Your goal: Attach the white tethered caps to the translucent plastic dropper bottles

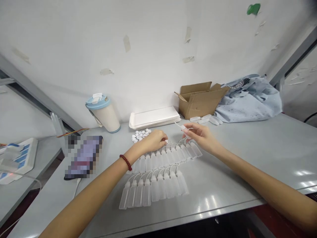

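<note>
My right hand [200, 134] is closed around a small translucent plastic bottle [185, 130], with a thin white strip sticking out from it to the left. My left hand [156, 140] pinches a small white cap [166, 141], mostly hidden by the fingers. Beneath both hands lies a row of similar bottles [168, 154] with thin looped white cords at their tops. A second row of bottles [164, 188] lies nearer the table's front edge. Beyond my left wrist is a loose pile of small white caps [140, 135].
A stack of flat white trays [156, 118] sits against the wall, beside an open cardboard box [198, 102] and several loose bottles [204, 119]. Blue cloth [250, 100] is bunched at right. Left are a tumbler [105, 115], a blurred phone [85, 157] and a power strip [19, 158].
</note>
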The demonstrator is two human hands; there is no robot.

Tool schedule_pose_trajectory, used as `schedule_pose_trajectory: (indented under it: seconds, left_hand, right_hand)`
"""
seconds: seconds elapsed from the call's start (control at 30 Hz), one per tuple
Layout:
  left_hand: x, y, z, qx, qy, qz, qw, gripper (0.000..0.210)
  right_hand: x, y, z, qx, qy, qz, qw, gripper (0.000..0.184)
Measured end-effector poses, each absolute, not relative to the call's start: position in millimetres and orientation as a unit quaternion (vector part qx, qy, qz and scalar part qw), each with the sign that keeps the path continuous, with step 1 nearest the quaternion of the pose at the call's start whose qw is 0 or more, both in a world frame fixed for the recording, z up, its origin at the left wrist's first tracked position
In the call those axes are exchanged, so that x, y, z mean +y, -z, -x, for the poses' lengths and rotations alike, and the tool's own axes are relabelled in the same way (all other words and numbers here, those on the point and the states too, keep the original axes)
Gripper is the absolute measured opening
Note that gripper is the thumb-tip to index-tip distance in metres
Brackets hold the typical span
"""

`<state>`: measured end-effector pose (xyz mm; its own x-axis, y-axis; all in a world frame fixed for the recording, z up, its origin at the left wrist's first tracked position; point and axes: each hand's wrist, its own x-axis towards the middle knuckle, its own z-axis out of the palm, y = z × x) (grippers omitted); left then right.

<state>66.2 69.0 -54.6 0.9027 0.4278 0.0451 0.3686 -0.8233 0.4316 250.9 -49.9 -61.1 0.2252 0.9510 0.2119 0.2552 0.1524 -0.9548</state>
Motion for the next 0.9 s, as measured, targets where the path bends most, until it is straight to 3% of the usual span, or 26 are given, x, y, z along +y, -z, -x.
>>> schedule_pose_trajectory:
  seconds: [0.17,0.47,0.67,0.9]
  left_hand:
    - [61.9,50.8,-68.3,0.231,-0.102,-0.929,0.271,0.007]
    - [4.4,26.4,-33.5,0.243,-0.207,-0.812,0.488,0.018]
    - [-2.0,29.4,-17.0,0.289,-0.206,-0.828,0.434,0.017]
    - [-10.5,32.2,-11.6,0.291,-0.168,-0.811,0.478,0.013]
  right_hand:
    - [-57.0,52.0,-244.8,-0.52,-0.356,0.577,0.52,0.038]
    - [-71.4,56.1,-227.4,-0.44,-0.636,0.409,0.484,0.025]
    - [-73.3,63.4,-212.3,-0.405,-0.691,0.371,0.469,0.023]
    - [-77.8,70.2,-205.7,-0.4,-0.701,0.373,0.458,0.022]
